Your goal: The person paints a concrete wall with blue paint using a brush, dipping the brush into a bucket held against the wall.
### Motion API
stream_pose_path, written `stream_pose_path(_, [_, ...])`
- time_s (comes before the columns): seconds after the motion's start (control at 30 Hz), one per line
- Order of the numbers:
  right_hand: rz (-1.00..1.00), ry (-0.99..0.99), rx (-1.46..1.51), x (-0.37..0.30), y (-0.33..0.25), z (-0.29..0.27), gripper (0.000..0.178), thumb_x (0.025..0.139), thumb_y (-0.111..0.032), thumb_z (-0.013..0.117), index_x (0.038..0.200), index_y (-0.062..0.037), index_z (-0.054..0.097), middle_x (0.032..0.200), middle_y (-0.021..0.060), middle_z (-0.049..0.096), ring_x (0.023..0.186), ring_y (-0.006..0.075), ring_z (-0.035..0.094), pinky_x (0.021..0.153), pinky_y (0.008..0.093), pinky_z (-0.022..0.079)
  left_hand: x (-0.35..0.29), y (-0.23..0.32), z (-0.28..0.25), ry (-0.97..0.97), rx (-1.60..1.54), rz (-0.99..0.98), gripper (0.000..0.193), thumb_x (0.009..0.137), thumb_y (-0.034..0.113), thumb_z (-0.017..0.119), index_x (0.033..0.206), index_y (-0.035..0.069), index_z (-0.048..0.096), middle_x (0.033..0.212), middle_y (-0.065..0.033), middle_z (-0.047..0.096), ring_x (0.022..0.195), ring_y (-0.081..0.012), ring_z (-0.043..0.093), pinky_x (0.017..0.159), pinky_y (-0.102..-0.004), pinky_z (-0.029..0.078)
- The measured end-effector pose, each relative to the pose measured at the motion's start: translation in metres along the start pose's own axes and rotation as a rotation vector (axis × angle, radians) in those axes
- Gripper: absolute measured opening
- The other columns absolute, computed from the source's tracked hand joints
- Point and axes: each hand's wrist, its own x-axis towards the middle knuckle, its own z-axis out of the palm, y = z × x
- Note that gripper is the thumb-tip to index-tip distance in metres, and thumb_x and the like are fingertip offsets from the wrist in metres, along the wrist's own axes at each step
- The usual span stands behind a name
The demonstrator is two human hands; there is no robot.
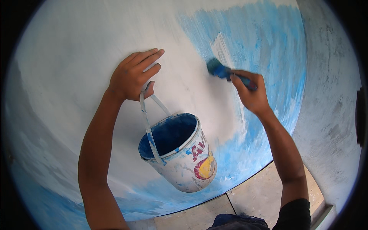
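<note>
My right hand (249, 92) grips a paintbrush (233, 74) by its handle. Its blue-coated bristles point left, at or close to the wall; contact is hard to tell. My left hand (134, 74) lies against the pale wall (178, 65) with its fingers stretched out, and the white bail handle of a paint bucket is hooked at its thumb. That paint bucket (184, 166), white with a coloured print and blue smears, hangs tilted below the hand. Dark blue paint coats its inside; how much it contains I cannot tell.
Streaky blue paint (257, 34) covers the wall at the upper right and along its lower part. A grey mottled wall (329, 76) meets it on the right. Below are light floor panels (257, 188) with a dark seam. A dark object (361, 117) sits at the far right edge.
</note>
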Motion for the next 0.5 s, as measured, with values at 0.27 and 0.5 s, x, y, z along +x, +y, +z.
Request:
stream_pose_path(0.27, [0.527,-0.273,-0.369,0.026,-0.012,-0.021,0.037,0.087,-0.029,0.074,0.094,0.0062,0.068,0.077,0.0178,0.074,0.068,0.0234,0.072,0.07,0.0341,0.058,0.008,0.006,-0.007,-0.028,-0.02,-0.048,0.033,0.068,0.02,0.063,0.093,0.0,0.071,0.138,-0.0207,0.065,0.127,-0.0358,0.062,0.102,-0.0472,0.051])
stream_pose_path(0.5, [0.047,0.258,0.075,0.122,-0.089,-0.032,0.034,0.093,-0.027,0.072,0.107,0.0032,0.075,0.087,0.0168,0.076,0.074,0.022,0.074,0.071,0.0327,0.059,0.021,0.006,-0.006,0.019,-0.019,0.011,0.028,0.073,0.023,0.059,0.087,0.0,0.068,0.136,-0.0219,0.066,0.126,-0.0365,0.062,0.098,-0.0458,0.052])
